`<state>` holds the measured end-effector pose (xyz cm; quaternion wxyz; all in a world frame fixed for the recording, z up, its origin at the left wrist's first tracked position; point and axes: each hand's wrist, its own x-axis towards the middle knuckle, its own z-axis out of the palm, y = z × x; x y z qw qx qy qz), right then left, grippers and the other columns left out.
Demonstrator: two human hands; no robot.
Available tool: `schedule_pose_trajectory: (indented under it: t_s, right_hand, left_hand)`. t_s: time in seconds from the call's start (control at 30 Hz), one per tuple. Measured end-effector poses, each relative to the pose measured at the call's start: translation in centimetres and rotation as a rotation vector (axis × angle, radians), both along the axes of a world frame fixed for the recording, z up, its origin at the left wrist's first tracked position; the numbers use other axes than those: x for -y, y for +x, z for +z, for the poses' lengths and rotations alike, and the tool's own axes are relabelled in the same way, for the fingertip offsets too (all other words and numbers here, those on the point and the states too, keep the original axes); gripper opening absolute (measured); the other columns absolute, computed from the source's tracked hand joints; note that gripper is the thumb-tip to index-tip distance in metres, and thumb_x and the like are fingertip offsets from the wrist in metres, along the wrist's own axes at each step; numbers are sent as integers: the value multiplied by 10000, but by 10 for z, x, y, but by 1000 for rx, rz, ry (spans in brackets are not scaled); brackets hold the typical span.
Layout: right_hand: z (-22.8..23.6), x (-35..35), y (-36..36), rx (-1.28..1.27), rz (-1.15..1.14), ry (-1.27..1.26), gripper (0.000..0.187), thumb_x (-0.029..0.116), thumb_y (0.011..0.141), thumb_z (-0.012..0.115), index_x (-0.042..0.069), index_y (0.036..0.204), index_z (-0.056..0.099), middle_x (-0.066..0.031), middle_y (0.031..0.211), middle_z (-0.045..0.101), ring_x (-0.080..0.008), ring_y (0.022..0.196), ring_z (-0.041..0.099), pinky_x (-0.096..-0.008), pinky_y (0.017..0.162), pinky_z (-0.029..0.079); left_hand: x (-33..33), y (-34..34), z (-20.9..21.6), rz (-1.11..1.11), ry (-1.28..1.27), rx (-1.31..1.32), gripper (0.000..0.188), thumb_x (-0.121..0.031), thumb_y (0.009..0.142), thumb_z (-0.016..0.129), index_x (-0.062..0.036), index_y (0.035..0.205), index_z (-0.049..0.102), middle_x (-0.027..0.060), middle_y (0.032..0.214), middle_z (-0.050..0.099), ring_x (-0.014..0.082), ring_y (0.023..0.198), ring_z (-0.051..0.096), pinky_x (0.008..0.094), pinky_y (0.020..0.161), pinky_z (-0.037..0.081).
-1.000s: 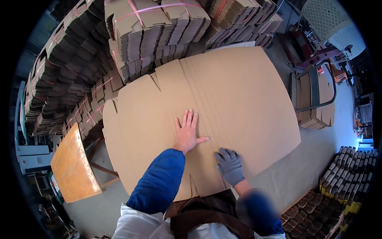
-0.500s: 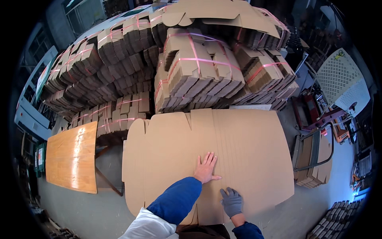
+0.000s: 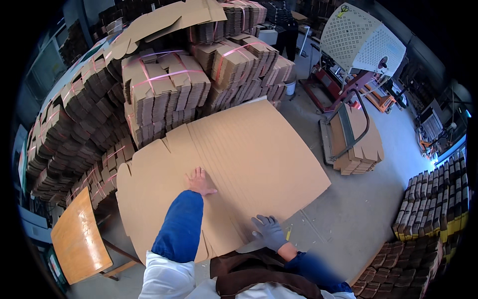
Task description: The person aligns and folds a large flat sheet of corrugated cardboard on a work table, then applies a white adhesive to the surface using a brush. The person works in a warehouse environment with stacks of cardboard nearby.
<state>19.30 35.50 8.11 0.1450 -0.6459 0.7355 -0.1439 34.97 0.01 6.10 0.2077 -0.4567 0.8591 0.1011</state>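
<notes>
A large die-cut sheet of brown cardboard (image 3: 264, 154) lies flat in front of me, with parallel crease lines across its middle and slots along its edges. My bare left hand (image 3: 200, 182) rests on it just left of the creases, palm down and fingers spread. At the sheet's near right edge is my right hand (image 3: 270, 232) in a grey glove. Its fingers are stretched apart, and I see nothing held in them. Whether the gloved fingertips touch the cardboard, I cannot tell.
Strapped bundles of folded cardboard (image 3: 167, 92) are piled beyond the sheet. To the right stands a handled cart (image 3: 343, 134) loaded with cardboard. A wooden table (image 3: 82, 241) is at lower left; more stacks (image 3: 433, 194) fill the right. A person (image 3: 286, 30) stands at the back.
My view has swung to the right, so the scene appears shifted left and tilted. The gloved right hand has moved toward the sheet's near right edge; the left hand stays on the cardboard.
</notes>
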Motion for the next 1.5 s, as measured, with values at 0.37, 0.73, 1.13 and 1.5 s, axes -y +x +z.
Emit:
schedule_pose_trajectory:
  t_s: [0.37, 0.73, 1.13, 1.5]
  right_hand:
    - [-24, -308, -160, 31, -522, 352, 589, 387, 885, 696, 118, 1392, 566, -168, 1404, 558, -394, 1255, 534, -525, 1101, 369]
    - [-15, 14, -292, -167, -103, 183, 794, 528, 859, 684, 154, 1519, 448, -180, 1575, 378, -403, 1453, 318, -588, 1188, 220]
    - [-58, 123, -325, -112, 120, 251, 716, 421, 798, 792, 149, 1405, 527, -159, 1464, 379, -382, 1333, 384, -546, 1132, 319]
    - [-50, 132, -336, -166, 207, 277, 718, 377, 769, 821, 161, 1389, 530, -164, 1415, 419, -391, 1314, 420, -537, 1108, 358]
  left_hand:
    - [2, -13, -3, 49, -36, 160, 1346, -727, 628, 805, -51, 1615, 187, 110, 1681, 210, 313, 1553, 191, 677, 1197, 180]
    - [3, -16, 7, 45, 38, 124, 1298, -609, 677, 862, -21, 1607, 174, 153, 1681, 166, 365, 1528, 218, 582, 1200, 267]
    - [-16, -15, 14, 73, 57, 137, 1253, -451, 648, 918, 17, 1577, 221, 205, 1649, 222, 371, 1513, 241, 551, 1198, 263]
    - [-8, -24, 29, 51, 19, 77, 1200, -499, 686, 882, 6, 1571, 248, 177, 1647, 242, 351, 1518, 236, 529, 1189, 285]
